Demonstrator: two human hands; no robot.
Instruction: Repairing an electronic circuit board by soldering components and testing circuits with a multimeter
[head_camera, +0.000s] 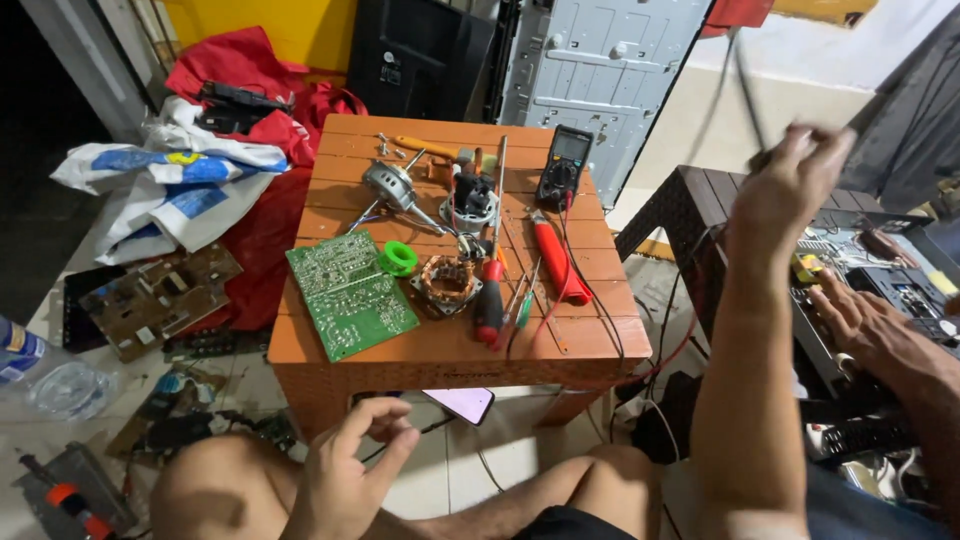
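Our right hand (790, 185) raised, blurred, fingers pinched on dark cable (745, 85). Our left hand (350, 465) low by knee, loosely curled, empty. Another person's hand (865, 325) rests on opened device (890, 285) at right.

Risks, as we judge:
- Cable tug could drag device or snag that hand.
- Red lead (600, 335) trailing off tabletop (440, 355) edge: knee catch could pull meter (565, 165) down.
- Phone (462, 403) underneath, near feet.

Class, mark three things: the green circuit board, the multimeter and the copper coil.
green circuit board (350, 293), head view, middle of its face
multimeter (566, 163), head view, dial area
copper coil (447, 281), head view, winding ring
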